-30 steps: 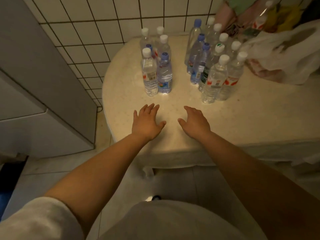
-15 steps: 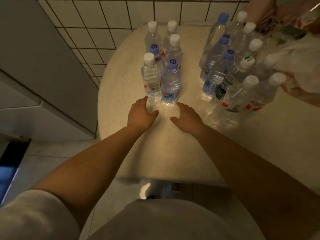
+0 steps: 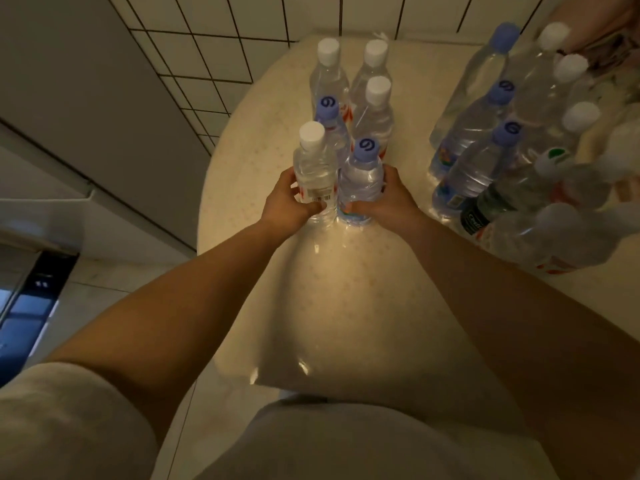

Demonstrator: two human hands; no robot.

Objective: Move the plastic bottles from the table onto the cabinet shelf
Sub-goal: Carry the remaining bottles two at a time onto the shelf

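the left hand [image 3: 289,202] is wrapped around the lower body of a clear bottle with a white cap [image 3: 314,171], thumb across the label near the barcode, fingers curled round the far side. the right hand [image 3: 389,199] grips the bottle with a blue cap [image 3: 362,178] in the same way, thumb on the near side by the coloured label, fingers round the right side. the two bottles stand upright and touch each other, their bases on the round pale table [image 3: 346,289], between the two hands.

just behind them stands a tight cluster of four more bottles: another blue-capped one [image 3: 329,116] right behind the held pair, and three white-capped ones [image 3: 375,105] further back toward the tiled wall [image 3: 225,46].

well apart to the right is a bigger group of bottles [image 3: 502,140], blue caps on its left side and white caps on its right, one with a green mark on the cap; those nearest the right edge are blurred. a grey cabinet [image 3: 69,98] stands left of the table. both forearms reach in from below, short pale sleeves at the shoulders.
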